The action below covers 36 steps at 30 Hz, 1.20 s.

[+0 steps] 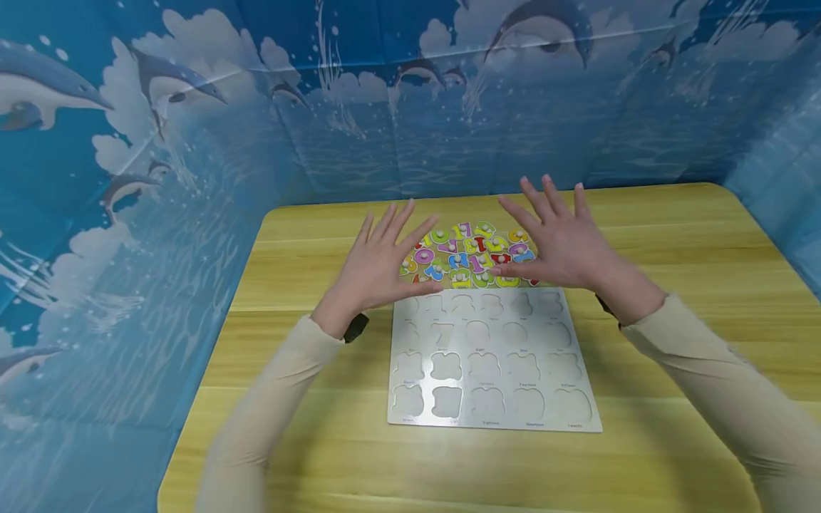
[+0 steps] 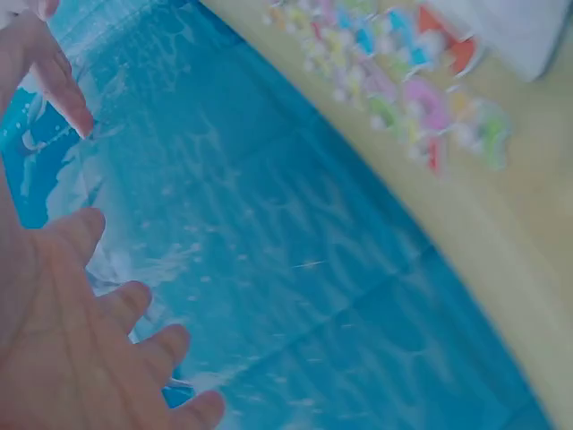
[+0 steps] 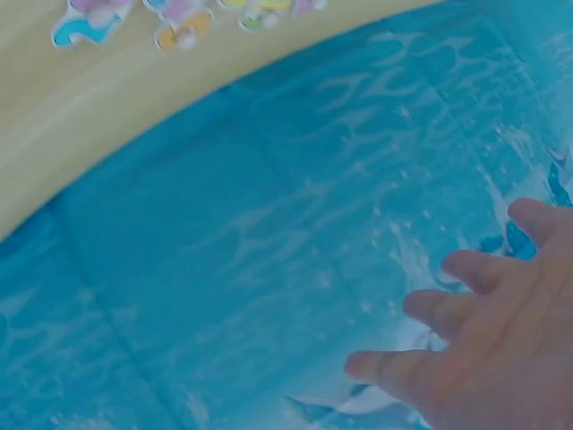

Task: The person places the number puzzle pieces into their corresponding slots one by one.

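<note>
The left hand (image 1: 378, 265) and the right hand (image 1: 563, 246) are being held raised, fingers spread and nothing gripped, over the far half of the yellow wood-grain table (image 1: 712, 249). Brightly coloured, number-shaped pieces with small round knobs (image 1: 458, 261) are lying loose between the hands, toward the table's far edge. Just nearer than these, a pale rectangular board with number-shaped recesses (image 1: 507, 385) is lying flat; no recess is seen filled. Seemingly, the fitting of pieces is not yet being carried out; for it, a hand would need to be lowered and a knob pinched.
</note>
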{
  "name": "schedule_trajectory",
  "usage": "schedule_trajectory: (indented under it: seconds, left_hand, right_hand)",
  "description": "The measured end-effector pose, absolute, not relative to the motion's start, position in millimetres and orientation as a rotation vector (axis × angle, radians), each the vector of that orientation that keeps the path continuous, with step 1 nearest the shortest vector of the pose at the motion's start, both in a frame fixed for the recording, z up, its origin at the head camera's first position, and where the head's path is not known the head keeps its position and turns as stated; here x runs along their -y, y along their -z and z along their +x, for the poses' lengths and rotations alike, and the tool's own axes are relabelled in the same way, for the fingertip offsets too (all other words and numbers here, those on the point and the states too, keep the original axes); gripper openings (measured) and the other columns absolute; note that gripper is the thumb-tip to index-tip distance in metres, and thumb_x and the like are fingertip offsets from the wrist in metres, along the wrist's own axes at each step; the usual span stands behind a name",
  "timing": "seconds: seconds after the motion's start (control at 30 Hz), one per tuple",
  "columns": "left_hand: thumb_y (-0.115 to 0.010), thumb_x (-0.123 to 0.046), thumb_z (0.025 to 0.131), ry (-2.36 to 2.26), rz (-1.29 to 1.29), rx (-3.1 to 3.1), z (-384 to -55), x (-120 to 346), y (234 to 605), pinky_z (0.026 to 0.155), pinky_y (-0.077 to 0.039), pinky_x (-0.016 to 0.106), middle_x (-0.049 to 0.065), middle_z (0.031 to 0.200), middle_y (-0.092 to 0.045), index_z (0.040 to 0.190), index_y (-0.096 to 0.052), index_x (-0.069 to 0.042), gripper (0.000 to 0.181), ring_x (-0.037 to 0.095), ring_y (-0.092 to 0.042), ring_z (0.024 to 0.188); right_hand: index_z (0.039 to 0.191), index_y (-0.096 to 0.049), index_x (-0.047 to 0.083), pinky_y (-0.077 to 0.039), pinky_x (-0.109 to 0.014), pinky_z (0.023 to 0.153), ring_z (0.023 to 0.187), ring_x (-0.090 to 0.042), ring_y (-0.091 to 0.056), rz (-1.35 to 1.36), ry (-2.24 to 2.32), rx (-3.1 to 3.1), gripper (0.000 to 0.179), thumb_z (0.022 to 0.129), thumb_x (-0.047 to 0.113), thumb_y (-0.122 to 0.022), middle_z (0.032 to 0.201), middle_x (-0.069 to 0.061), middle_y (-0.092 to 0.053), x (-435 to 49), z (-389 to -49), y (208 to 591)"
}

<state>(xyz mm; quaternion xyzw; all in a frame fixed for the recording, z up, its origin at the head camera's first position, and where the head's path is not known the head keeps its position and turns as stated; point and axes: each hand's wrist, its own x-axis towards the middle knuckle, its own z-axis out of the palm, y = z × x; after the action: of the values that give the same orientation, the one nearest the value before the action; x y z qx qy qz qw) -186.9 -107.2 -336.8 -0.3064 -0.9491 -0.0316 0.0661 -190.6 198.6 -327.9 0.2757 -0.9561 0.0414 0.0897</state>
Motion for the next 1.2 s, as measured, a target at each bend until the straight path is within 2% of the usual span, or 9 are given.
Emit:
schedule_trajectory:
  seconds: [0.1,0.23,0.5,0.7,0.87,1.0,1.1,1.2]
  left_hand:
    - [-0.042,-0.085,0.073,0.179,-0.881,2.912,-175.3,119.1,353.4,0.113,0.0,0.051,0.001,0.159,0.005,0.152,0.001,-0.033,0.104,0.023,0.006,0.143]
    - [-0.045,-0.084,0.072,0.246,-0.85,2.99,-154.2,131.2,376.6,0.114,-0.001,0.048,0.004,0.159,0.001,0.153,0.003,-0.026,0.111,0.024,0.002,0.143]
    - [-0.054,-0.082,0.068,0.377,-0.851,3.143,-96.6,146.0,423.2,0.113,-0.005,0.048,0.01,0.158,-0.005,0.153,-0.005,-0.009,0.123,0.027,-0.003,0.143]
    - [-0.06,-0.079,0.066,0.459,-0.894,3.21,-72.2,155.2,439.4,0.113,-0.004,0.048,0.007,0.158,-0.005,0.152,-0.009,-0.006,0.125,0.025,-0.004,0.143]
    - [-0.067,-0.076,0.061,0.488,-0.935,3.224,-69.5,160.5,444.9,0.113,-0.002,0.049,0.005,0.159,-0.003,0.152,-0.01,-0.005,0.129,0.025,-0.003,0.143]
    - [-0.069,-0.076,0.06,0.529,-0.95,3.22,-69.6,163.6,451.9,0.113,0.0,0.049,0.005,0.159,-0.001,0.152,-0.008,-0.006,0.131,0.024,-0.001,0.143]
    - [-0.069,-0.075,0.06,0.553,-0.941,3.216,-69.8,166.0,456.5,0.113,0.001,0.048,0.005,0.159,-0.001,0.153,-0.007,-0.008,0.13,0.023,0.0,0.143]
    - [-0.07,-0.075,0.06,0.596,-0.927,3.224,-70.4,168.0,459.8,0.113,0.004,0.048,0.005,0.159,0.0,0.153,-0.007,-0.011,0.129,0.024,0.003,0.143]
  right_hand:
    - [0.151,-0.024,0.015,-0.003,-0.067,0.106,0.14,-0.042,-0.011,0.825,-0.172,2.839,0.099,0.077,0.066,-0.064,0.154,-0.02,-0.018,-195.4,-196.3,337.1]
    - [0.145,-0.037,0.009,-0.019,-0.065,0.103,0.133,-0.042,-0.029,0.804,-0.241,2.831,0.09,0.078,0.061,-0.066,0.147,-0.02,-0.033,-188.7,-205.1,350.2]
    - [0.134,-0.053,0.009,-0.03,-0.059,0.094,0.117,-0.038,-0.046,0.714,-0.424,2.863,0.073,0.08,0.057,-0.067,0.129,-0.017,-0.053,-162.8,-227.4,374.0]
    - [0.118,-0.066,0.008,-0.038,-0.055,0.086,0.095,-0.028,-0.058,0.686,-0.564,2.893,0.054,0.082,0.048,-0.07,0.104,-0.01,-0.066,-133.6,-245.9,390.3]
    - [0.105,-0.07,0.008,-0.044,-0.047,0.072,0.075,-0.023,-0.058,0.656,-0.689,2.962,0.041,0.087,0.045,-0.066,0.087,-0.004,-0.065,-112.9,-259.4,400.1]
    - [0.091,-0.069,0.01,-0.042,-0.039,0.056,0.061,-0.02,-0.053,0.589,-0.729,3.071,0.033,0.088,0.043,-0.065,0.074,-0.002,-0.061,-95.4,-269.6,409.9]
    - [0.082,-0.066,0.012,-0.037,-0.033,0.046,0.055,-0.018,-0.049,0.509,-0.707,3.154,0.034,0.088,0.046,-0.064,0.063,0.0,-0.056,-81.7,-277.6,418.8]
    - [0.071,-0.061,0.014,-0.033,-0.032,0.044,0.052,-0.017,-0.046,0.4,-0.659,3.228,0.042,0.087,0.053,-0.06,0.056,0.001,-0.051,-69.1,-283.1,425.2]
